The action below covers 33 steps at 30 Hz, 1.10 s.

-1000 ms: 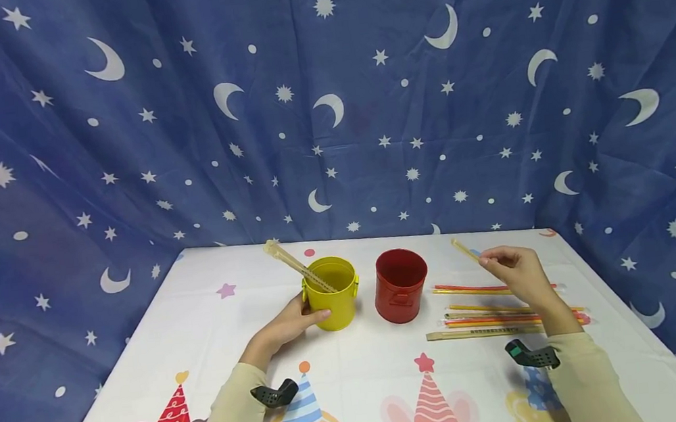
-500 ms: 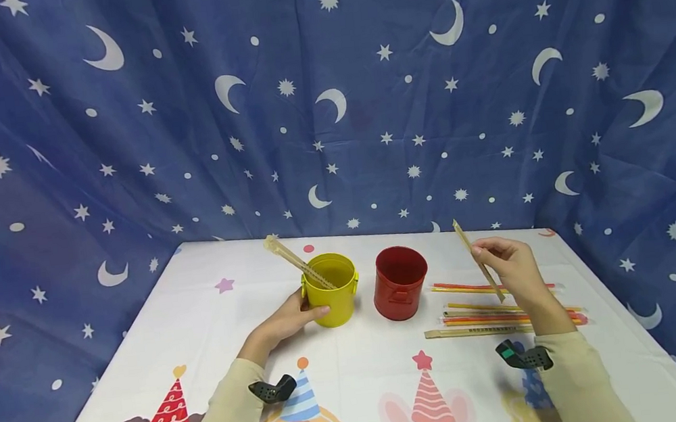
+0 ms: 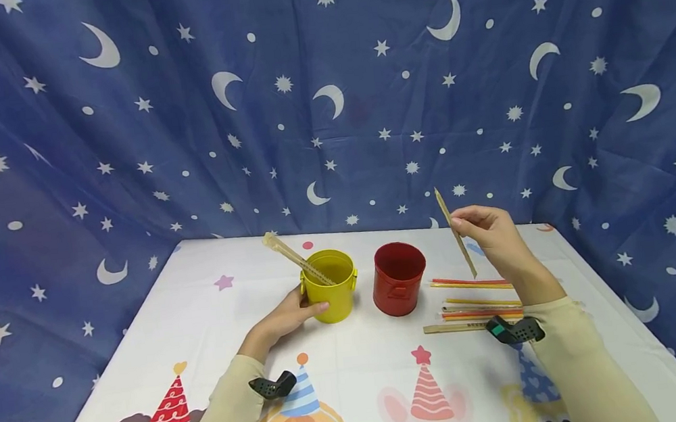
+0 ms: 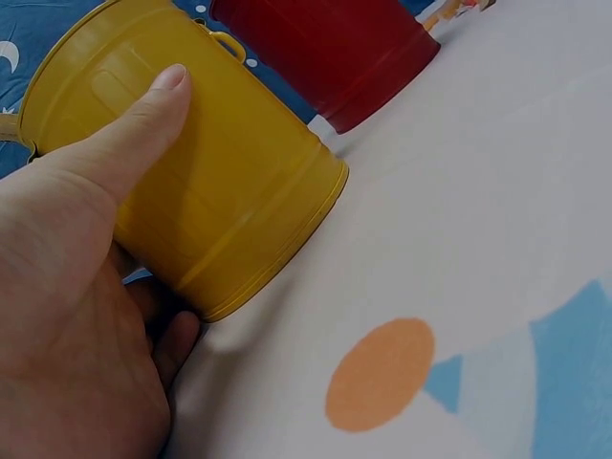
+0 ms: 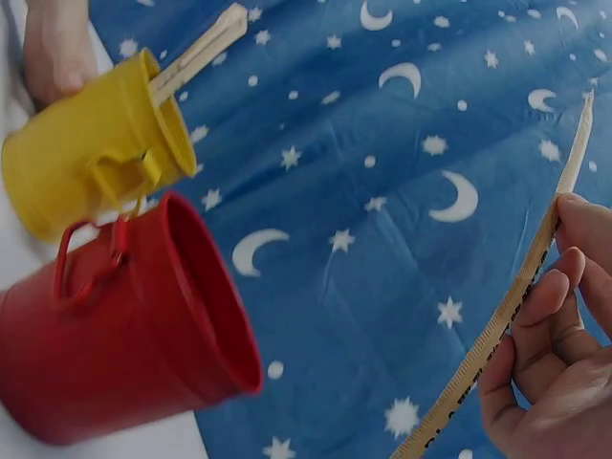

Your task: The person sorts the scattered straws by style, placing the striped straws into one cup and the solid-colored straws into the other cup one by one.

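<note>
My left hand [image 3: 284, 318] holds the side of a small yellow bucket [image 3: 339, 299], its thumb across the front in the left wrist view. Tan paper-wrapped straws [image 3: 293, 256] lean out of that bucket over its left rim. To its right stands a red bucket [image 3: 391, 295]; the part of its inside that shows holds nothing visible. My right hand [image 3: 498, 240] pinches one paper-wrapped straw [image 3: 462, 248] between thumb and fingers, above the table and right of the red bucket. Dark lettering runs along this straw [image 5: 497, 330] in the right wrist view.
Red, yellow and tan wrapped straws [image 3: 476, 316] lie on the table at right, partly hidden behind my right forearm. The white tablecloth [image 3: 354, 379] carries printed party-hat animals. A blue moon-and-star curtain [image 3: 358, 100] hangs behind the table.
My right hand has turned the straw from pointing away to nearly upright, then raised it and moved it left toward the red bucket. My left hand stays on the yellow bucket.
</note>
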### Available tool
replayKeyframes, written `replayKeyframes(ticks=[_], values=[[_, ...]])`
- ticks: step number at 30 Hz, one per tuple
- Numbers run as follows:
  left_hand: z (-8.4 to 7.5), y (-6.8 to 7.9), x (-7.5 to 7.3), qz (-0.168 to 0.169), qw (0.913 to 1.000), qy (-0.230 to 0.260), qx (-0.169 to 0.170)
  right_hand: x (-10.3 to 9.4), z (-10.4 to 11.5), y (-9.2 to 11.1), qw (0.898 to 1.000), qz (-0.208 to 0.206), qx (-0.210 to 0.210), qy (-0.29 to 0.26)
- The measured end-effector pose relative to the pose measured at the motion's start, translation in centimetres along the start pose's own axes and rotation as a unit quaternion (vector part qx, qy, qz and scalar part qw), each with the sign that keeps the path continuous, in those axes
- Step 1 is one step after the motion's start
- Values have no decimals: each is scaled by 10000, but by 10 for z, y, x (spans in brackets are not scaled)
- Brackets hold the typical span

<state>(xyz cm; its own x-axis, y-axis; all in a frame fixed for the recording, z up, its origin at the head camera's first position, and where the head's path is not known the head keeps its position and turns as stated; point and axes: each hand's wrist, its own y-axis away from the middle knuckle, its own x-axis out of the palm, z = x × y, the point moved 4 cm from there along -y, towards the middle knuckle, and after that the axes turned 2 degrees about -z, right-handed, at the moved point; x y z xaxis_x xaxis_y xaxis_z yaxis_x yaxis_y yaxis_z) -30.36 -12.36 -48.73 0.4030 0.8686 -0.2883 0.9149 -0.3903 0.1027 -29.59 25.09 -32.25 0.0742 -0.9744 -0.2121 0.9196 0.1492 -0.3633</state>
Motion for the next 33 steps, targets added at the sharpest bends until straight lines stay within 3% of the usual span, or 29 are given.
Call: replayKeyframes(ticks=[5,14,23,33], values=[[-3,1,0,-6,10000,11,62,15,17,-9,9972,259,69,-699],[0,1,2,-127,9998,-4,-120,45,39,-23,9853,605,16,-1597],[0,-1,2,-124,9999,-34,-38,77,45,-27,9786,636,214,-1943],[2,0,0,-55,10000,67,-29,114,44,-30,9763,810,687,-1884]])
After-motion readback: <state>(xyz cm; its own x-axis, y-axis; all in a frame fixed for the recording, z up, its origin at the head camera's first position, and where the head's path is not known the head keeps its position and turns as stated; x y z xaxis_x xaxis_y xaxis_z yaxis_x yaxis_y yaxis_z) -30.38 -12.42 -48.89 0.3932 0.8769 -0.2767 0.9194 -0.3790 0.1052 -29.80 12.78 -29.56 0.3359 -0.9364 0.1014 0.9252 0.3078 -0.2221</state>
